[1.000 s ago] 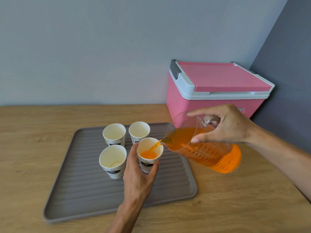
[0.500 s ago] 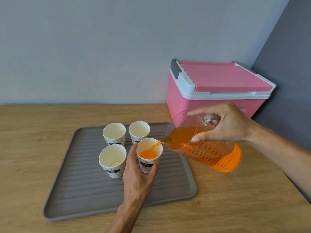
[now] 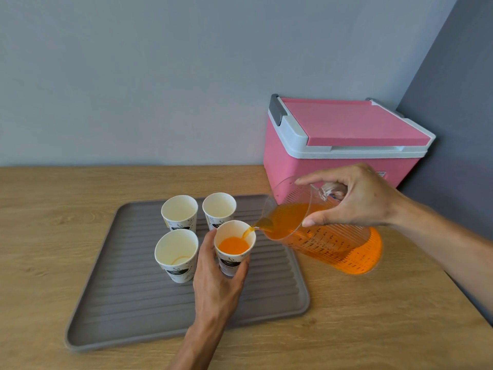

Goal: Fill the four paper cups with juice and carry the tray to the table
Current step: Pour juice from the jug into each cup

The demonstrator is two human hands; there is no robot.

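Four white paper cups stand in a square on a grey ribbed tray (image 3: 128, 311). My left hand (image 3: 216, 284) grips the near right cup (image 3: 234, 247), which holds orange juice partway up. My right hand (image 3: 354, 198) holds a clear measuring jug (image 3: 328, 241) by its handle, tilted left, and a thin stream of juice runs from its spout into that cup. The near left cup (image 3: 176, 253), the far left cup (image 3: 179, 212) and the far right cup (image 3: 219, 208) show no juice inside.
The tray lies on a wooden counter (image 3: 373, 329) against a pale wall. A pink cooler box (image 3: 344, 145) with a white rim and closed lid stands at the back right, just behind the jug. A dark wall closes the right side.
The juice level in the held cup has risen a little. Both hands and the jug stay almost where they were.
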